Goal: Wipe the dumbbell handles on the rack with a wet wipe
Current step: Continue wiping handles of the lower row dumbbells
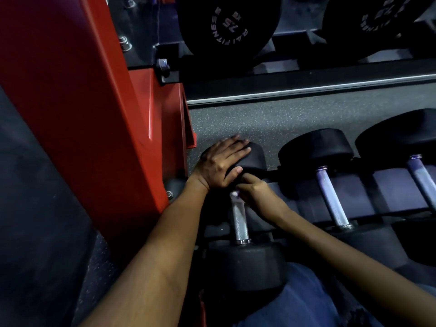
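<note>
Small white wet wipe (234, 194) pinched in right hand (253, 191), pressed at far end of knurled steel dumbbell handle (240, 220) on leftmost black rubber dumbbell, low on rack. Left hand (220, 165) lies flat, fingers straight, steadying far black head (256, 159). Risk: wipe bunched small, likely skips handle underside; dumbbell could roll against neighbouring dumbbell handle (330, 197). Red steel upright (94, 102) crowds left elbow.

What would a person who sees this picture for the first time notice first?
Probably the two bare arms meeting at the leftmost dumbbell: the left hand rests flat on its far head, and the right hand pinches a white wipe at the top of its handle. The red rack post fills the left side.
</note>
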Demonstrator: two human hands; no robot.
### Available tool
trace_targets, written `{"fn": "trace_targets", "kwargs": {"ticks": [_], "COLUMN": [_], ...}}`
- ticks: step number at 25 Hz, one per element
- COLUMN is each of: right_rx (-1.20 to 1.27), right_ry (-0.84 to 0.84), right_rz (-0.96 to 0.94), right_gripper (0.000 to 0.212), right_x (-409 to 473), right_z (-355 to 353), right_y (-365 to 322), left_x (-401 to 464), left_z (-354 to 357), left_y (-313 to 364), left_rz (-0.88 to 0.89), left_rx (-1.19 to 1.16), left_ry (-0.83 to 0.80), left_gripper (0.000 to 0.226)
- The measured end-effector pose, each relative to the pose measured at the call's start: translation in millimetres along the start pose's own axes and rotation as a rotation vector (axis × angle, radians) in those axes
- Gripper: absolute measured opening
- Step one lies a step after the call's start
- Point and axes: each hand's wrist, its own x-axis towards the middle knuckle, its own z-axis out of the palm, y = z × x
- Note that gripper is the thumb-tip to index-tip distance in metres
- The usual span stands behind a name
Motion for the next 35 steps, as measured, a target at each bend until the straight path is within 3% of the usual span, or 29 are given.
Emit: {"fn": "trace_targets", "kwargs": {"ticks": [1,4,5,8,9,14,16,18,20,23,25,27,29,31,33,35], "right_rx": [-0.046,-0.073,-0.08,-0.203,-0.277,-0.428,-0.548,-0.677,-0.68,-0.309,-0.064,0.121,0.337,0.712,0.965,1.141], "right_ry": [0.003,-0.268,-0.286,-0.057,-0.055,-0.437,-0.419,-0.304,-0.329,-0.709,-0.726,-0.565,-0.196,0.172,0.225,0.189], "right_rz": [-0.04,-0.23,-0.257,-0.311,-0.342,-0.922,-0.96,-0.75,-0.615,-0.446,-0.285,-0.016,0.44,0.895,1.123,1.183], "right_gripper": [0.012,0.018,0.024,0.031,0.032,0.049,0.045,0.036,0.02,0.021,0.034,0.036,0.031,0.028,0.031,0.029], "right_x": [-1,-33,-35,-9,-2,-30,-10,14,17,-10,-26,-45,-56,-49,-26,1], "right_z": [3,-8,-17,-28,-26,-6,-15,-15,4,15,-4,-17,-17,-12,-9,-6], "right_y": [0,-9,-10,4,10,41,44,36,16,-3,-5,2,9,11,10,7], "left_x": [0,-2,-1,0,-1,-3,1,0,-2,1,0,2,13,35,47,44], "left_z": [1,3,3,3,3,3,1,1,2,1,-1,-7,-19,-30,-31,-28], "left_y": [0,0,-1,-2,-2,-2,-3,-3,-2,-4,0,1,-6,-16,-20,-22], "left_rz": [0.001,0.004,0.006,0.01,0.015,0.028,0.024,0.036,0.045,0.026,0.003,0.013,0.16,0.364,0.393,0.367], "left_rx": [0.004,-0.012,-0.011,-0.014,-0.013,-0.019,-0.028,-0.024,-0.019,-0.055,-0.045,-0.018,0.001,-0.038,-0.088,-0.111], "left_ry": [0.007,0.017,0.02,0.03,0.033,0.024,0.021,0.023,0.018,-0.012,-0.053,-0.156,-0.326,-0.489,-0.517,-0.445], "left_gripper": [0.054,0.05,0.05,0.052,0.052,0.053,0.054,0.055,0.055,0.054,0.054,0.054,0.052,0.052,0.054,0.055]}}
